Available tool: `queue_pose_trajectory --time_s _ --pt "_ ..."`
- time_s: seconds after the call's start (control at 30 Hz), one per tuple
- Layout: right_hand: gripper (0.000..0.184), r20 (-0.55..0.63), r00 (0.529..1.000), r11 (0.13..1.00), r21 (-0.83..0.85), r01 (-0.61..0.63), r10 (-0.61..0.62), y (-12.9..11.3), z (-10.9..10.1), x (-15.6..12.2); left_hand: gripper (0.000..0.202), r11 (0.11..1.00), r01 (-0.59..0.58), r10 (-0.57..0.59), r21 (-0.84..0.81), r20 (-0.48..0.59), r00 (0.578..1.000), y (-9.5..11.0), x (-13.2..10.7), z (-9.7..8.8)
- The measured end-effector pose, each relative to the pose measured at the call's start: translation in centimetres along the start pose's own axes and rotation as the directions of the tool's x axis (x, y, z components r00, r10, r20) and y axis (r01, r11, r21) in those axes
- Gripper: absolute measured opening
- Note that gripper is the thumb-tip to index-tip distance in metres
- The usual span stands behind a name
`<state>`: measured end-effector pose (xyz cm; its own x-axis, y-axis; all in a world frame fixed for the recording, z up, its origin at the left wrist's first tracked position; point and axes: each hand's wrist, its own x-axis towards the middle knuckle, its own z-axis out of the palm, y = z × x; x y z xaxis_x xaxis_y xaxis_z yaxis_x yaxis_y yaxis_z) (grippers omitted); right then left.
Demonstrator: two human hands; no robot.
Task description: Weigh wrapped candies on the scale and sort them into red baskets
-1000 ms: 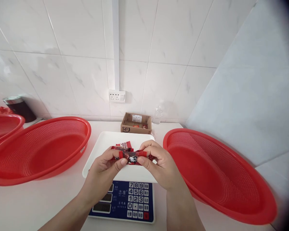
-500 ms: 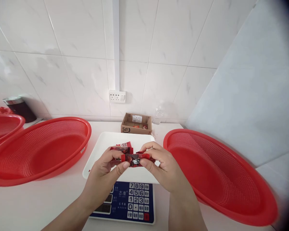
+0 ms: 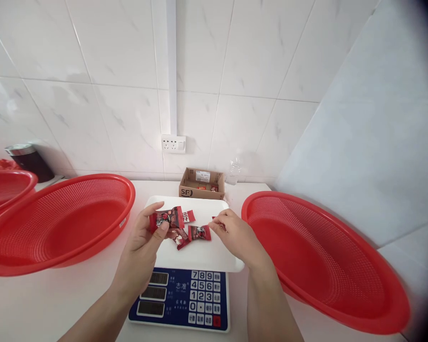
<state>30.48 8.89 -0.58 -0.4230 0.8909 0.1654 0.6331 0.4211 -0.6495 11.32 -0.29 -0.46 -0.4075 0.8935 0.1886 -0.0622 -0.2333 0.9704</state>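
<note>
My left hand [image 3: 142, 242] pinches a small red candy packet [image 3: 166, 218] between thumb and fingers, lifted a little above the white tray [image 3: 199, 254] of a scale. My right hand [image 3: 231, 232] hovers over the tray's right part with fingers curled; a bit of red wrapper shows at its fingertips. Three more red packets lie on the tray: one at the back [image 3: 188, 216], one in the middle [image 3: 199, 232], one tilted beside it [image 3: 179, 236].
The scale's blue keypad [image 3: 185, 297] faces me below the tray. A large red mesh basket [image 3: 62, 221] sits on the left, another [image 3: 321, 259] on the right, a third at the far left edge. A small cardboard box [image 3: 201, 184] stands by the tiled wall.
My hands, which held a packet together over the tray, have drawn apart. The left hand now holds one packet alone, and packets lie on the tray between the hands.
</note>
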Motion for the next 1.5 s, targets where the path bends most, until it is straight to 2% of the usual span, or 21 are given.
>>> queue_pose_trajectory --time_s 0.1,0.2,0.3,0.4,0.47,0.57,0.67,0.77,0.87,0.97,1.03,1.1,1.13,1.17,1.23,1.4,1.5 --pt "0.036 -0.005 0.998 0.990 0.122 0.070 -0.070 -1.0 -0.1 -0.3 0.055 0.999 0.039 -0.040 0.020 0.049 0.998 -0.1 -0.2 0.4" --pt "0.039 0.066 0.972 0.940 0.279 0.198 -0.225 -2.6 0.0 -0.9 0.043 0.997 0.057 -0.063 0.046 0.144 0.987 -0.1 -0.8 1.2" --pt "0.034 0.089 0.946 0.896 0.358 0.261 -0.312 -3.6 0.4 -1.3 0.030 0.992 0.026 -0.050 0.124 0.191 0.980 -0.1 -1.5 1.9" --pt "0.032 0.016 0.950 0.880 0.382 0.282 -0.312 -3.7 0.4 -1.3 0.030 0.974 -0.028 -0.025 0.226 0.225 0.974 -0.2 -1.1 1.9" --pt "0.034 -0.082 0.961 0.889 0.364 0.277 -0.265 -3.3 0.0 -1.4 0.032 0.947 -0.058 -0.011 0.315 0.214 0.977 -0.3 0.1 1.5" --pt "0.036 -0.238 0.955 0.904 0.343 0.255 -0.178 -2.6 -0.8 -1.5 0.034 0.818 -0.135 0.026 0.559 0.199 0.980 -1.0 2.9 0.8" --pt "0.035 -0.327 0.935 0.899 0.355 0.256 -0.137 -2.4 -1.4 -1.7 0.032 0.612 -0.278 -0.009 0.740 0.359 0.933 -2.2 5.8 0.5" --pt "0.034 -0.367 0.925 0.893 0.377 0.247 -0.101 -2.4 -1.6 -1.9 0.025 0.548 -0.342 -0.084 0.763 0.458 0.885 -3.5 7.6 0.6" --pt "0.034 -0.384 0.920 0.880 0.409 0.243 -0.075 -2.3 -1.7 -1.9 0.018 0.564 -0.328 -0.073 0.758 0.441 0.895 -4.1 8.3 1.0" --pt "0.035 -0.418 0.907 0.874 0.418 0.248 -0.058 -2.0 -1.8 -1.8 0.022 0.596 -0.277 -0.071 0.754 0.393 0.917 -3.3 8.1 1.4" --pt "0.035 -0.436 0.899 0.871 0.426 0.245 -0.040 -1.8 -1.9 -1.7 0.027 0.719 -0.188 -0.105 0.669 0.373 0.922 -1.9 7.2 1.8" --pt "0.037 -0.435 0.900 0.854 0.463 0.237 -0.013 -1.7 -2.0 -1.7 0.030 0.882 -0.057 -0.151 0.468 0.395 0.906 -0.2 5.9 2.0" --pt "0.037 -0.423 0.906 0.839 0.493 0.232 -0.001 -1.6 -2.1 -1.7 0.032 0.936 0.007 -0.163 0.351 0.418 0.894 0.6 5.1 2.1" --pt "0.038 -0.401 0.916 0.820 0.526 0.225 0.006 -1.7 -2.2 -1.7 0.034 0.965 0.052 -0.165 0.256 0.440 0.883 1.4 4.3 2.1" --pt "0.039 -0.330 0.944 0.781 0.589 0.208 -0.002 -1.8 -2.4 -1.8 0.035 0.983 0.081 -0.152 0.166 0.474 0.867 2.7 2.8 2.2" --pt "0.038 -0.131 0.989 0.719 0.681 0.142 -0.071 -2.2 -2.6 -2.3 0.035 0.992 0.039 -0.092 0.117 0.495 0.864 4.1 0.7 2.1" --pt "0.034 -0.002 0.988 0.693 0.712 0.112 -0.157 -2.3 -2.5 -2.6 0.034 0.990 0.042 -0.105 0.136 0.497 0.861 4.3 0.4 2.0"
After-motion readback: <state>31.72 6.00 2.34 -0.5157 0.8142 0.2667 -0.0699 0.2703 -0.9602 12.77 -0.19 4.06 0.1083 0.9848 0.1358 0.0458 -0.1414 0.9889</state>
